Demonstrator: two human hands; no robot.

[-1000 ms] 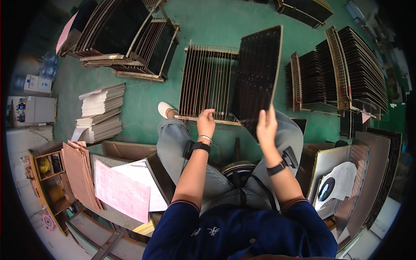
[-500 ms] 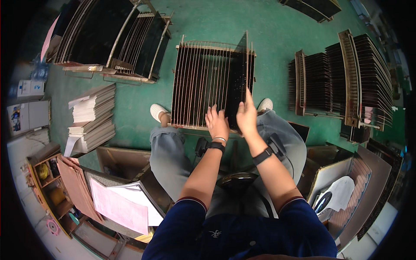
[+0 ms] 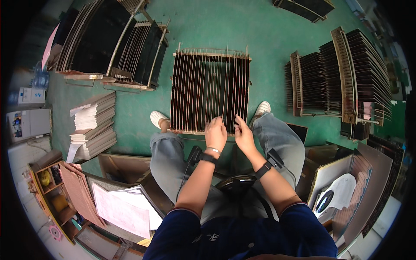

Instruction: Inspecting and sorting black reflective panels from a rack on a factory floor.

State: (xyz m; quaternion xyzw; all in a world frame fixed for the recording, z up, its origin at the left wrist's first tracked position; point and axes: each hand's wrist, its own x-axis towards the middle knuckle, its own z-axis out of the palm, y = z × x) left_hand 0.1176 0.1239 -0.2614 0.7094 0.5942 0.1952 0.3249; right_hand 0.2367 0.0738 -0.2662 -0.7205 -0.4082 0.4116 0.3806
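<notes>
Rack point(image 3: 212, 54): I have it before me on the green floor point(image 3: 260, 39), between the two white shoes point(image 3: 159, 118), its near rail just ahead of my hands.
Dark panels point(image 3: 190, 93): standing on edge in the rack, side by side, thin edges upward; the row is close on the left, with wider gaps right of the middle.
Left hand point(image 3: 215, 133): over the near end of the row, fingers together and lightly bent; I cannot tell from this feed whether its grip has a panel edge or only rests there.
Right hand point(image 3: 243, 136): just beside the left and apart from it, fingers loosely curved at the panels toward the right; its grip looks slack, but I cannot tell whether it pinches anything.
Panel handling: I judge them stiff and light for their area, the broad faces perhaps slippery, the corners likely to chip if knocked.
Holding place: I would take one by its thin edges, a hand on each, thumb and fingers straddling, keeping it square so it doesn't scrape its neighbours.
Side racks: more dark panels stand in the left rack point(image 3: 93, 77) and the right rack point(image 3: 344, 73), both well apart from my hands.
Pale stack point(image 3: 93, 125): flat sheets piled unevenly, left of the left shoe.
</notes>
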